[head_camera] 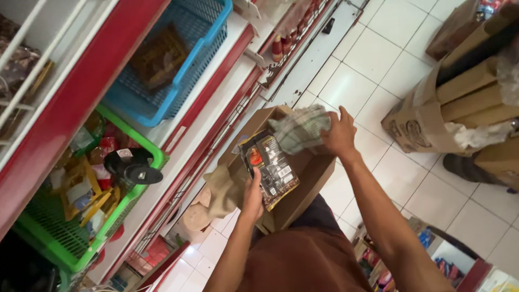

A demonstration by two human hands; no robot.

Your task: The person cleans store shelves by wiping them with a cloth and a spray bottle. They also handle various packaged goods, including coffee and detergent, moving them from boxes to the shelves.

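Observation:
My left hand [252,196] grips a dark flat packet [272,166] with red and gold print, held over an open brown cardboard box [309,178] that rests against my body. My right hand [338,133] clutches a grey-green checked cloth [300,128], which lies bunched against the top edge of the packet. Both hands are above the box, close together. A beige cloth-like thing [224,189] hangs beside my left hand.
White shelves with red edges [211,92] run along the left. A green basket [75,238] holds packets and a black lid-like thing; a blue basket [178,59] sits beyond it. Stacked cardboard boxes [454,103] stand on the white tiled floor [378,54] at right.

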